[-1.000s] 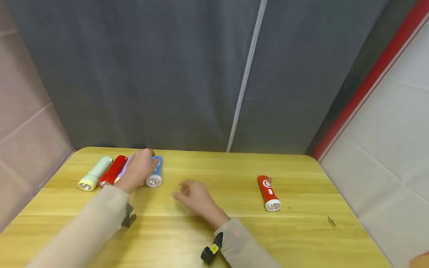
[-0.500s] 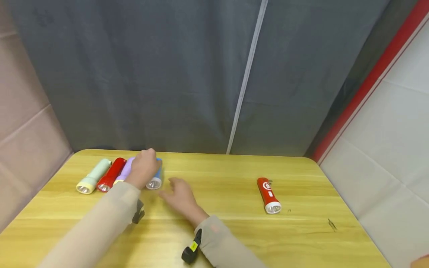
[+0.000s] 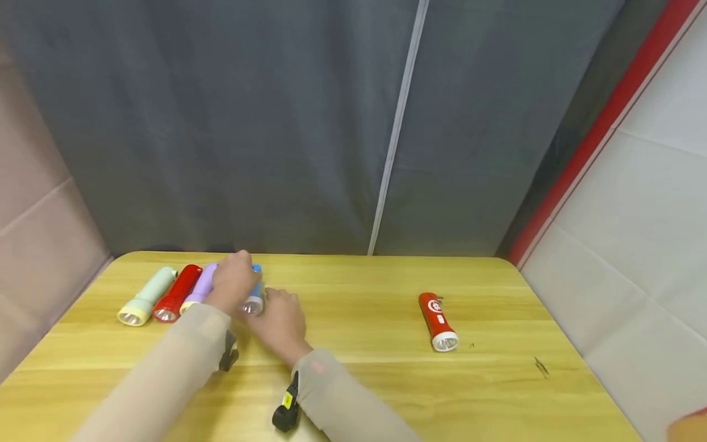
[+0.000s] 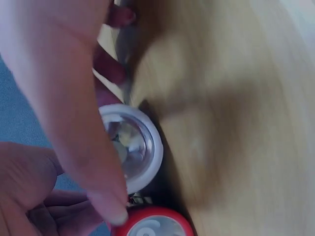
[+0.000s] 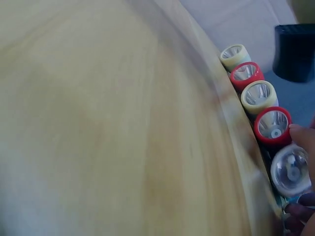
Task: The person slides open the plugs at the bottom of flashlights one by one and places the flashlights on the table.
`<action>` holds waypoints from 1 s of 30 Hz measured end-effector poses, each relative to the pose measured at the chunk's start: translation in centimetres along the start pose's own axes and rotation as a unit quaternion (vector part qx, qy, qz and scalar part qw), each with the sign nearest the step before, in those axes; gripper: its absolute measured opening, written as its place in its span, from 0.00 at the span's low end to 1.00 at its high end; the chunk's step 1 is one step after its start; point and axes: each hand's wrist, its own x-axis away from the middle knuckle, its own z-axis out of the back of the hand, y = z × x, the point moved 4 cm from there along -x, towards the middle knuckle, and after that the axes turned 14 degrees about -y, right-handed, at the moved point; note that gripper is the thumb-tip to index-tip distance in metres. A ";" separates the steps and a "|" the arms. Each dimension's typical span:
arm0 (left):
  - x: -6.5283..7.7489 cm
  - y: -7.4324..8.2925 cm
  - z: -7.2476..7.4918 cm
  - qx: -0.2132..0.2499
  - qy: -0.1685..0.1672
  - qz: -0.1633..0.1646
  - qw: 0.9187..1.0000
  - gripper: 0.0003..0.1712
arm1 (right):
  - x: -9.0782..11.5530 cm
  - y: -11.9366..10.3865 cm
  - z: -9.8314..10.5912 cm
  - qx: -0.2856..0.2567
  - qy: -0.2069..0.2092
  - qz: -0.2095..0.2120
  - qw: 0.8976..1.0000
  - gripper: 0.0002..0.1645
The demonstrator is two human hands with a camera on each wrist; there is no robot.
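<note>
Beige sleeves [image 3: 160, 368] reach in over the wood-grain table [image 3: 375, 319]; well apart to the right, a red flashlight with a white emblem [image 3: 436, 322] lies alone. Near the middle, the right hand [image 3: 278, 319] bends round the lens end of a blue flashlight [image 3: 254, 293], thumb on one side and fingers on the other, a hold that seems suited to steadying its round barrel. Just left, the left hand [image 3: 234, 279] arches over a red-rimmed flashlight [image 5: 273, 123], fingers curled downward; whether they grip or merely press, I cannot tell. Purple [image 3: 201, 285], plain red [image 3: 179, 291] and pale green [image 3: 149, 294] flashlights continue the row, all lenses facing the person, apparently to align them; beyond hangs a grey curtain [image 3: 248, 123].
</note>
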 end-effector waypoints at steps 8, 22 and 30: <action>0.3 0.4 -0.5 0.005 -0.010 -0.006 1.000 0.17 | -0.2 -0.4 -0.2 -0.002 0.016 -0.021 1.000 0.31; 1.1 0.5 -0.6 0.085 -0.049 -0.016 0.995 0.17 | -0.5 -0.1 -0.2 0.029 0.043 -0.014 0.999 0.25; 0.9 -0.3 -1.0 0.178 -0.061 -0.007 0.982 0.22 | -0.3 1.0 0.4 -0.126 0.011 -0.013 0.992 0.13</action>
